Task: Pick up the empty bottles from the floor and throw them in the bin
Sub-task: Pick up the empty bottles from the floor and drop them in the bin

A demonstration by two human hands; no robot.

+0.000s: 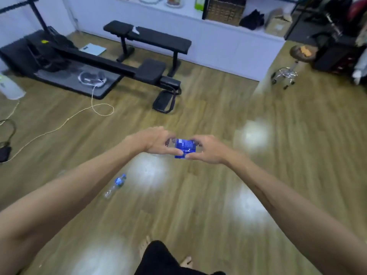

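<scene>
While curled, fingers [168, 150] round bottle [183, 148].

Blue-labelled clear bottle [183, 148], brown wood-grain floor [198, 205], black bench [151, 39]

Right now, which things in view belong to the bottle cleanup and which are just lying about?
Job:
- blue-labelled bottle, gripped between left hand and right hand
- second bottle, lying on the floor
- no bin in view

Lying about:
- weight bench
- stool
- white cable
- wicker basket
</scene>
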